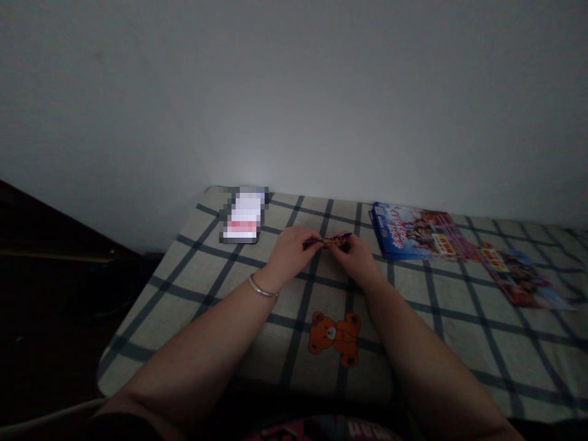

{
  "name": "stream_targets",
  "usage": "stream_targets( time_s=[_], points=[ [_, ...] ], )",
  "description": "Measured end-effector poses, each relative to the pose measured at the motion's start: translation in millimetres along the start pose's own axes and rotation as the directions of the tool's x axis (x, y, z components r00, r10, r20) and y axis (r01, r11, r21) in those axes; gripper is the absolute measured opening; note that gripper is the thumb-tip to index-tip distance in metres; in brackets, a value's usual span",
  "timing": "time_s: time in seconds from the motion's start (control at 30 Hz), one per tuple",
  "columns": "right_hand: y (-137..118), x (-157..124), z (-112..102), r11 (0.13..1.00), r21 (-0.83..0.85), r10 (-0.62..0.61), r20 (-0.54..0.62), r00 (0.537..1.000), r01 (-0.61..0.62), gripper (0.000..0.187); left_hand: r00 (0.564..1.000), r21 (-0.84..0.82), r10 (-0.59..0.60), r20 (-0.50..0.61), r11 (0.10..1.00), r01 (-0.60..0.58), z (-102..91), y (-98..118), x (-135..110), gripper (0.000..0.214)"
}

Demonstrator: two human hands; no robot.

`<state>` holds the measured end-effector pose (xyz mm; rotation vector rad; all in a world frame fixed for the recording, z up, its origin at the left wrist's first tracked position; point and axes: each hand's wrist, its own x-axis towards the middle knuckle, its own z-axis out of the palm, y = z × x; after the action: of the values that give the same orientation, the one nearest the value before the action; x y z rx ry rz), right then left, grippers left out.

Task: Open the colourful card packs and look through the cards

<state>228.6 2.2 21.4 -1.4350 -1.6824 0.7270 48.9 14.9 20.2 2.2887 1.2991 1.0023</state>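
Note:
Over the middle of the checked tablecloth, my two hands meet at a small, narrow piece of folded printed paper (334, 241), dark blue with reddish and yellow print. My left hand (294, 250) pinches its left end between thumb and fingers, and a silver bangle (263, 288) circles that wrist. The right end sits in the pinch of my right hand (357, 254). Fingers cover much of the paper, so its full shape is hidden. Right of my hands lies a stack of colourful printed flyers (408, 233), with another part or sheet of flyer (523, 275) beyond it.
A phone (243, 214) with a lit, blurred-out screen lies at the back left of the table. An orange bear picture (334, 338) shows on the checked tablecloth (215, 343) between my forearms. A pale wall (294, 110) rises right behind the table. The table's left edge drops into darkness.

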Motion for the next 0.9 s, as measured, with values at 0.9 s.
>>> stream_targets(
  time_s=[0.9],
  points=[
    [-2.1,-0.8,1.2,1.000,-0.001,0.013,-0.033,0.999,-0.013,0.021,0.996,0.092,-0.023,0.081,0.996,0.016,-1.2,4.1,1.0,0.014]
  ],
)
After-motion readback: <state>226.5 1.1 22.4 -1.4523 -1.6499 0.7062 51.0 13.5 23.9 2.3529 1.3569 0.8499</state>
